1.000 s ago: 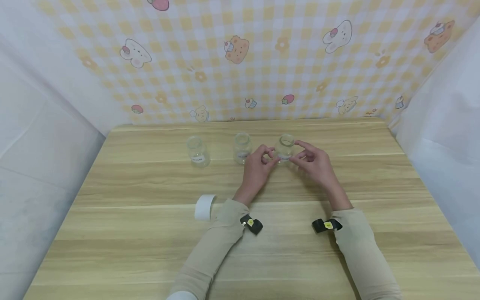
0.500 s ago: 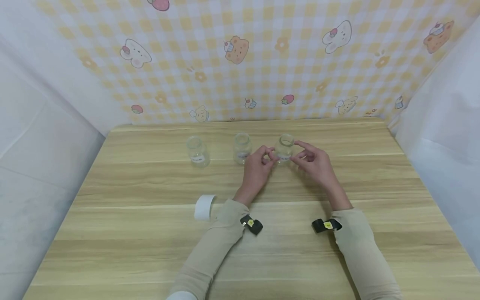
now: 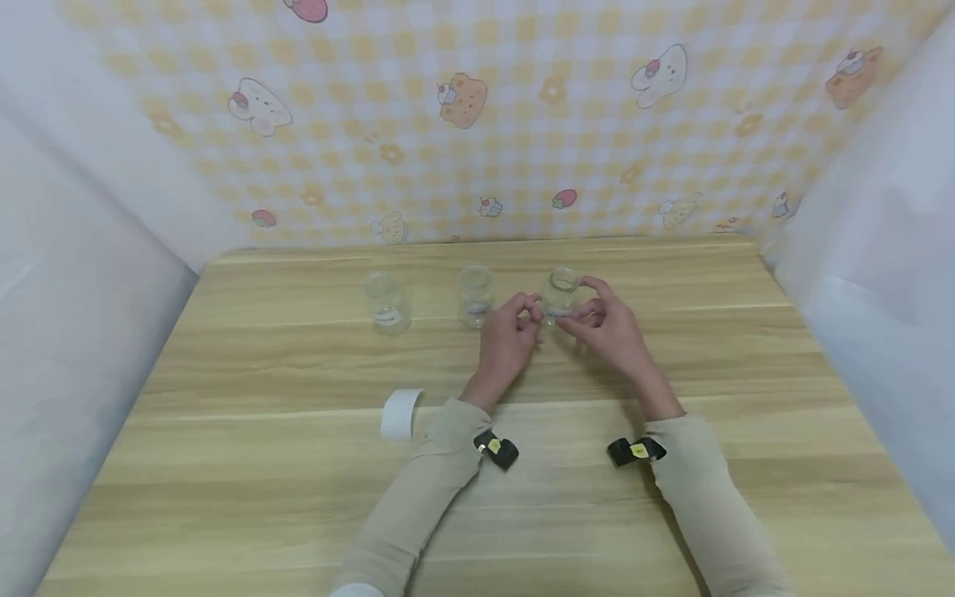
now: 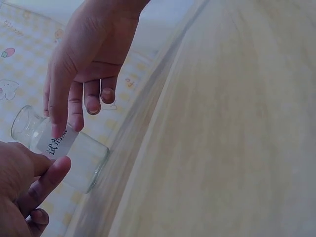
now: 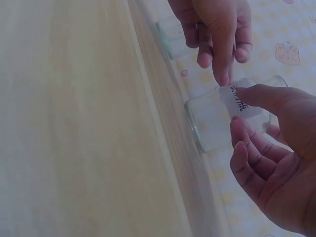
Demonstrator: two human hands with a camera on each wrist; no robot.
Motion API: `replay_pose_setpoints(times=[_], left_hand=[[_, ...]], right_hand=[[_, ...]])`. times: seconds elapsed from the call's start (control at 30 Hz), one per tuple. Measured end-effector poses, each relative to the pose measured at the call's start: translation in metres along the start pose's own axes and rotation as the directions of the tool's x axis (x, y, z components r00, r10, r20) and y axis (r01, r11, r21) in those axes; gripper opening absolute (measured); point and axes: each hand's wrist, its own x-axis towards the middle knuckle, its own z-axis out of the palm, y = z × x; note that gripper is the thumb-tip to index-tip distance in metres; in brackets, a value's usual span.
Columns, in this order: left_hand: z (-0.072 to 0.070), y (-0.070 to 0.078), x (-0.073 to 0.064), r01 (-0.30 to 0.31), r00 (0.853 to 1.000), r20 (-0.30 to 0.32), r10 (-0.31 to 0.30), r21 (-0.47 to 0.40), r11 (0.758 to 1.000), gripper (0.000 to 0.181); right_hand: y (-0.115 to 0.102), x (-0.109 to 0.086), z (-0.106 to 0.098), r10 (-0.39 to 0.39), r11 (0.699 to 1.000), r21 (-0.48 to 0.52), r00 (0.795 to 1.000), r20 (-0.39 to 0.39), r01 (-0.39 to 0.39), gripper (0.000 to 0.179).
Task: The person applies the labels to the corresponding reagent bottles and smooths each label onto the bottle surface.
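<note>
A clear glass bottle (image 3: 558,297) stands upright at the right end of a row, with a white printed label (image 4: 58,143) on its front. My right hand (image 3: 608,327) grips this bottle from the right, index finger near the neck and thumb lying on the label, as the right wrist view also shows. On the other side, my left hand (image 3: 507,336) holds it with bent fingers, the thumb at the label's left edge. Two more labelled glass bottles, a middle one (image 3: 477,294) and a left one (image 3: 385,303), stand to the left of my hands.
A curved strip of white paper (image 3: 400,414) lies on the wooden table (image 3: 261,464) beside my left sleeve. A checked cloth (image 3: 336,108) with cartoon prints hangs behind the table, and white sheets rise at both sides.
My right thumb has slid left across the label, and my left thumb has drawn back a little from it. The head view has shifted slightly. The other bottles stay put.
</note>
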Motion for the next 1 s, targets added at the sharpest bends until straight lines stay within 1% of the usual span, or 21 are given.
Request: replay_pose_setpoints(times=[0.17, 0.3, 0.43, 0.63, 0.77, 0.9, 1.0], left_hand=[[0.001, -0.001, 0.000, -0.038, 0.999, -0.010, 0.038, 0.002, 0.999, 0.019], [0.001, -0.002, -0.001, -0.031, 0.999, -0.010, 0.031, 0.010, 0.999, 0.019], [0.001, -0.003, -0.001, -0.027, 1.000, -0.010, 0.027, 0.016, 1.000, 0.020], [0.001, -0.003, 0.000, -0.048, 0.999, -0.012, 0.049, 0.038, 0.998, 0.021], [0.000, -0.002, 0.000, -0.050, 0.999, -0.012, 0.051, 0.041, 0.998, 0.019], [-0.001, -0.002, 0.000, -0.040, 0.999, -0.010, 0.040, 0.030, 0.999, 0.018], [-0.002, -0.001, 0.000, -0.043, 0.999, -0.012, 0.044, 0.036, 0.998, 0.018]], right_hand=[[0.001, -0.002, 0.005, -0.016, 1.000, -0.015, 0.999, -0.042, 0.015, 0.071], [0.002, -0.001, 0.012, -0.032, 0.999, -0.045, 0.996, -0.087, 0.028, 0.072], [0.003, -0.001, 0.018, -0.026, 0.998, -0.068, 0.991, -0.134, 0.017, 0.073], [0.000, 0.000, 0.022, -0.019, 0.995, -0.103, 0.984, -0.179, 0.001, 0.073], [0.000, 0.000, 0.021, -0.029, 0.994, -0.109, 0.983, -0.179, 0.009, 0.072], [0.001, 0.001, 0.016, -0.034, 0.994, -0.109, 0.989, -0.144, 0.018, 0.068], [0.001, 0.002, 0.011, -0.032, 0.994, -0.111, 0.993, -0.113, 0.019, 0.066]])
